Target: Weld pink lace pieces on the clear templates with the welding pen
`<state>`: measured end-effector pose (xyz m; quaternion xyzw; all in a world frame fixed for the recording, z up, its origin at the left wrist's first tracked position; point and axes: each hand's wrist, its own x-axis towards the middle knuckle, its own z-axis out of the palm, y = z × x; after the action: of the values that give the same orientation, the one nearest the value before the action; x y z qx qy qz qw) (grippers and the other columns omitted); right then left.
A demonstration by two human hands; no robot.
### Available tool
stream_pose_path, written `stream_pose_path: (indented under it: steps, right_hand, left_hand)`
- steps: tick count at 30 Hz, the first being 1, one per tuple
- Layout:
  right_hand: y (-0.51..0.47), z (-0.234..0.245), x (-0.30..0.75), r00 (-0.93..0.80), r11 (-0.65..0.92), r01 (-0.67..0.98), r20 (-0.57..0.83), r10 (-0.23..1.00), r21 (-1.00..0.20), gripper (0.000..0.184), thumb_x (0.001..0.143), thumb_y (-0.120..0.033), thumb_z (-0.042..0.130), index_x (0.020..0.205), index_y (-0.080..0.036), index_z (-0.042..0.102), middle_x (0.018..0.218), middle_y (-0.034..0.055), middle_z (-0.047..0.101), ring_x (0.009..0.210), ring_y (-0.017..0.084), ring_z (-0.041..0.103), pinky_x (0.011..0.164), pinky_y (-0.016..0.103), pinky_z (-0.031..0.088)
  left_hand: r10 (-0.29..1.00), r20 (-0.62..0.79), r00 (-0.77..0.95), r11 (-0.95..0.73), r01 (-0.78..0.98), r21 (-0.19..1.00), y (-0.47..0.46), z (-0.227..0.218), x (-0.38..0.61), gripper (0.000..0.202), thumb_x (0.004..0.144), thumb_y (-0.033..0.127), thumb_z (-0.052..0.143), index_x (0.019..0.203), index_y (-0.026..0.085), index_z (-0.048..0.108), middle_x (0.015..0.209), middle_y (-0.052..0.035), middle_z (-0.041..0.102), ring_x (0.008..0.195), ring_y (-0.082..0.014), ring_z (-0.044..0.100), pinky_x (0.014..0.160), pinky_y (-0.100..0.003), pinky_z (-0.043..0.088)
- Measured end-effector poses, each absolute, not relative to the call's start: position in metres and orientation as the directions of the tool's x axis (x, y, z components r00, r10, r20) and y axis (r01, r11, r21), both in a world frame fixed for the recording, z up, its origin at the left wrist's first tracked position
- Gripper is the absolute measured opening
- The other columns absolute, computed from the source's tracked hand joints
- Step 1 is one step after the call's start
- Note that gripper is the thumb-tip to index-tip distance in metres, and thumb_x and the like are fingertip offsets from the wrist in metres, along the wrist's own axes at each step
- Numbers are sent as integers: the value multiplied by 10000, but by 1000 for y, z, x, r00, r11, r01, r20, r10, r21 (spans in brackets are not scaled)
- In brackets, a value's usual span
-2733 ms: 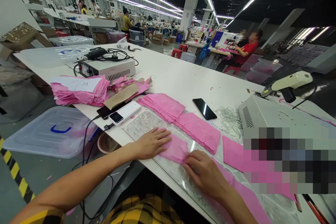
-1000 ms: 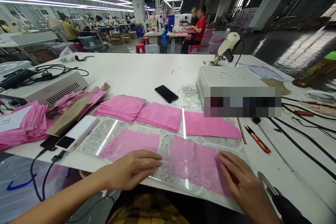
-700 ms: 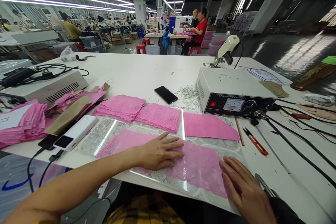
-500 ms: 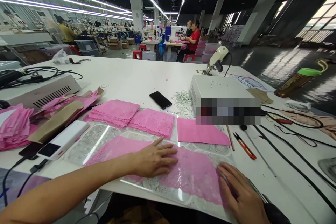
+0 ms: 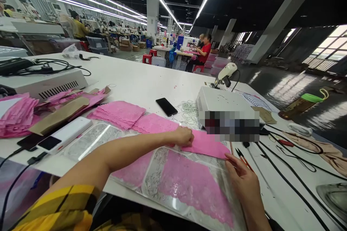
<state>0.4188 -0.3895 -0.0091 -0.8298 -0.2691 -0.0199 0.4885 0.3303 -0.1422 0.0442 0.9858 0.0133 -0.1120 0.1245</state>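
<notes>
Curled over the left end of a plain pink fabric piece, my left hand has its fingers closed on the cloth. My right hand pinches the same piece at its right corner between thumb and fingers. The piece lies on the far part of a clear plastic template. Beneath the template's near part, pink lace pieces show through. Left of my left hand are a small stack of pink lace pieces and a taller pink stack.
A black phone and tangled pale cord lie beyond. A grey box with black cables stands right, near red-handled snips. On the left are a white power bank, brown card and pink scraps.
Both hands have left the clear template's near part and moved away from me to the plain pink piece, closing on its two ends. The view has shifted slightly.
</notes>
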Motion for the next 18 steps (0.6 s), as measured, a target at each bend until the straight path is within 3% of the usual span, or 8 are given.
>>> stream_pose_path:
  steps: [8, 14, 18]
  right_hand:
    - [-378, -8, 426, 714, -343, 628, 342, 610, -699, 372, 819, -488, 546, 938, -194, 740, 884, 83, 748, 720, 200, 704, 636, 312, 570]
    - [-348, -9, 413, 566, -269, 777, 443, 696, -569, 309, 835, -443, 586, 981, -204, 718, 1009, 94, 712, 972, 251, 642, 883, 446, 531]
    - [-331, -14, 404, 470, -232, 854, 501, 726, -466, 283, 845, -397, 600, 1031, -203, 691, 1061, 100, 683, 1019, 263, 590, 903, 472, 507]
  left_hand:
    - [-49, -288, 956, -932, 60, 358, -134, 47, 333, 333, 946, 347, 576, 1214, 149, 565, 1208, -93, 587, 1037, -219, 609, 875, -422, 539]
    - [-79, -313, 947, -887, 76, 456, -126, 44, 339, 336, 945, 349, 577, 1214, 147, 565, 1208, -91, 587, 1038, -222, 609, 874, -422, 539]
    - [-111, -308, 945, -836, 79, 543, -120, 40, 341, 341, 943, 350, 581, 1214, 144, 564, 1205, -90, 588, 1037, -224, 610, 871, -422, 541]
